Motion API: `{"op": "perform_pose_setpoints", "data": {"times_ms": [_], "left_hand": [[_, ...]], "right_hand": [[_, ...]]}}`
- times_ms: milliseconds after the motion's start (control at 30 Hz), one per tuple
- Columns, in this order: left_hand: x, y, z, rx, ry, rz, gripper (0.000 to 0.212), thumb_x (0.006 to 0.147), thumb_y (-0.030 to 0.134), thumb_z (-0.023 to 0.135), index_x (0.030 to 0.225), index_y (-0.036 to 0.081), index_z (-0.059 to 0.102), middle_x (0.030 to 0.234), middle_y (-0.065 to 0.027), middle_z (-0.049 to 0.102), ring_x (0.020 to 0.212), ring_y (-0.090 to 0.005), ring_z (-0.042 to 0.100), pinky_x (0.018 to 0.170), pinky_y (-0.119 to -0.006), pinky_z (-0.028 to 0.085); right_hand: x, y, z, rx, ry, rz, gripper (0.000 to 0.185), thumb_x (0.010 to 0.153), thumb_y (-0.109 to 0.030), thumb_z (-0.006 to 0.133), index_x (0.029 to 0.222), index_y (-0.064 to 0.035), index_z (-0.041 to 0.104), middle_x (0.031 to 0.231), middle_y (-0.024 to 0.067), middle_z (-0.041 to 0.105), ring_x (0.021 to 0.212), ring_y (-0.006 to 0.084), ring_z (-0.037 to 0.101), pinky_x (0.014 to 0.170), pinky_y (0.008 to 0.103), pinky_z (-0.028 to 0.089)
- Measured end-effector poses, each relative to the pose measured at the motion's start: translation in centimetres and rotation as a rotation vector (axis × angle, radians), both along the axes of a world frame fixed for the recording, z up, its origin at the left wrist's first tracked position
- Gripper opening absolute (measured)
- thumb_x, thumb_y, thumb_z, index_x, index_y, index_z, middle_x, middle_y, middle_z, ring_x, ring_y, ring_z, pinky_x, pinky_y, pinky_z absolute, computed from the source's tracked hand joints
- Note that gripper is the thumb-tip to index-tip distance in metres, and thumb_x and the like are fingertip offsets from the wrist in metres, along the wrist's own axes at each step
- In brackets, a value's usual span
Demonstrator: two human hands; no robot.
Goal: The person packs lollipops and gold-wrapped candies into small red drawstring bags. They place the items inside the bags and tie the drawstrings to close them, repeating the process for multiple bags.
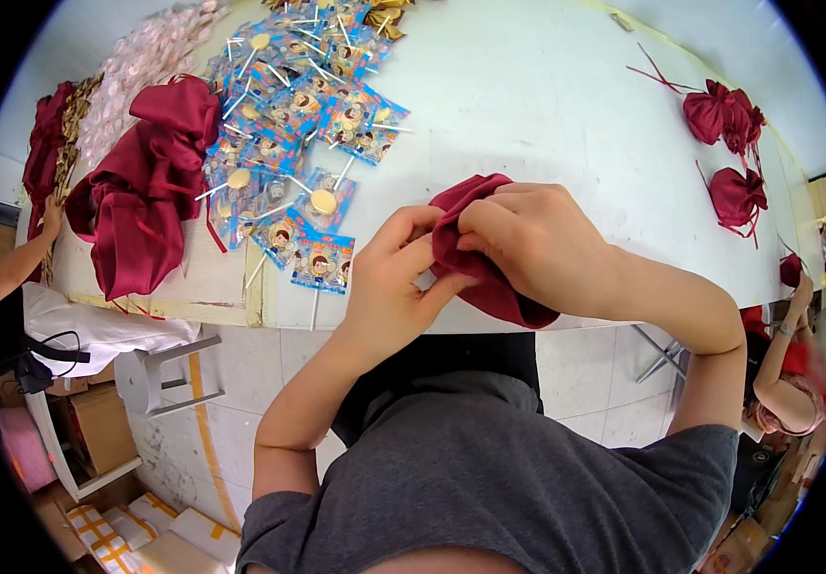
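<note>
A dark red fabric pouch [481, 287] is between my two hands, over the near edge of the white table [527, 129]. My left hand [398, 280] pinches the left side of its rim with fingers and thumb. From the right, my right hand [545, 244] grips the upper rim, its fingertips curled into the cloth. What is inside the pouch is hidden. Left of my left hand lies a wrapped lollipop [323, 264], its white stick reaching past the table edge. Beyond it spreads a heap of lollipops [283, 107] in clear and blue printed wrappers.
Dark red pouches [144, 186] are piled at the left, near pale pink packets [140, 72] and gold cloth [79, 115]. Tied pouches [725, 118] lie at the right. Another person's hand [52, 219] is at the far left; a co-worker's hand [802, 293] holds a pouch at right.
</note>
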State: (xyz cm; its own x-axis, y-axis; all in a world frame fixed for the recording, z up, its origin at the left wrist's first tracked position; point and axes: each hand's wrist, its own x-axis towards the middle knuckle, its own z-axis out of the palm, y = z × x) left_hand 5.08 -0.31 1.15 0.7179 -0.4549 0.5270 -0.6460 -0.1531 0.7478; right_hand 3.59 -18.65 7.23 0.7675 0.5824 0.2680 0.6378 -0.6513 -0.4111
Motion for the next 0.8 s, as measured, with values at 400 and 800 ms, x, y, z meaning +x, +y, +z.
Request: {"op": "perform_pose_setpoints", "data": {"times_ms": [400,800], "left_hand": [[0.4,-0.5,-0.1,-0.044,0.131,0.111,0.017,0.071,0.0,0.076,0.087,0.0,0.07,0.084,-0.0032,0.063,0.058,-0.0048,0.045,0.049,-0.02,0.033],[0.3,0.8,-0.4,0.0,0.008,0.162,0.021,0.068,0.0,0.077,0.088,0.0,0.07,0.084,-0.0051,0.062,0.063,-0.0085,0.049,0.051,-0.021,0.034]], "right_hand": [[-7.4,-7.1,-0.3,0.418,0.32,-0.349,0.057,0.071,-0.027,0.082,0.112,0.0016,0.054,0.107,0.0131,0.059,0.1,0.0253,0.057,0.091,0.0355,0.044],[-7.3,-5.1,-4.1,0.786,0.785,-0.503,0.014,0.095,-0.01,0.052,0.096,0.0019,0.061,0.073,0.0004,0.058,0.067,0.0061,0.05,0.06,0.0236,0.045]]}}
